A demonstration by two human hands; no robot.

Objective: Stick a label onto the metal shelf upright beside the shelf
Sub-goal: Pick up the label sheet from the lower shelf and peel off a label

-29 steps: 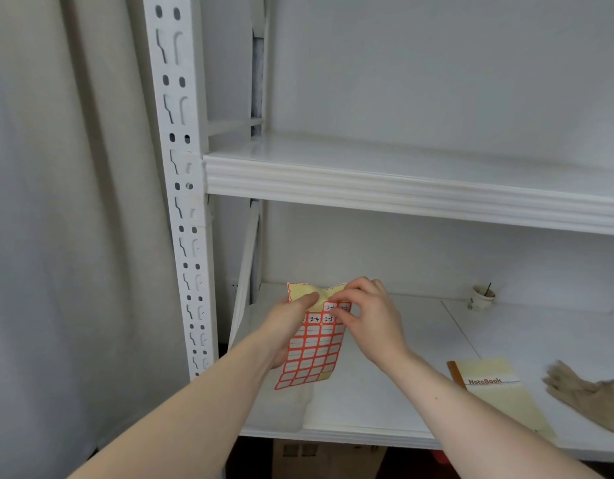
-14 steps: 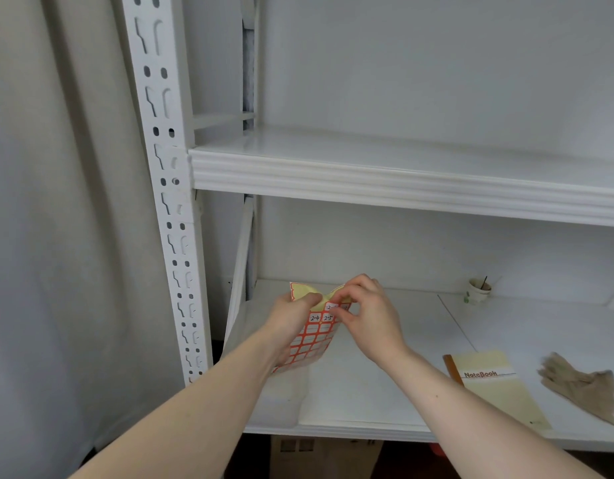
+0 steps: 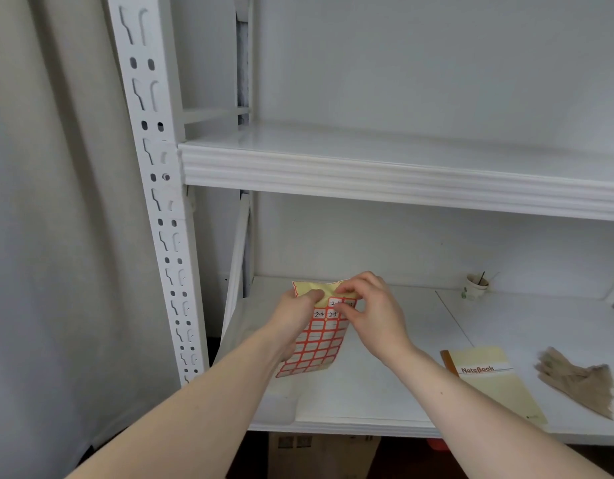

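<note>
A sheet of red-bordered white labels [image 3: 317,344] on yellow backing hangs over the lower shelf. My left hand [image 3: 295,316] grips its upper left part, thumb on the bare yellow top. My right hand [image 3: 371,312] pinches at the top right labels with thumb and fingertips; whether a label has lifted is hidden by the fingers. Some labels carry handwriting such as 2-4 and 2-5. The white perforated metal upright [image 3: 160,188] rises to the left of both hands, apart from them.
The upper shelf [image 3: 385,178] juts out above the hands. On the lower shelf [image 3: 367,392] lie a yellow notebook [image 3: 488,378], a crumpled beige glove [image 3: 578,378] and a small paper cup [image 3: 475,286]. A grey curtain [image 3: 56,236] hangs left of the upright.
The hands and sheet stay almost in place over the lower shelf. The sheet's top curls more under my fingers, and the view has shifted slightly.
</note>
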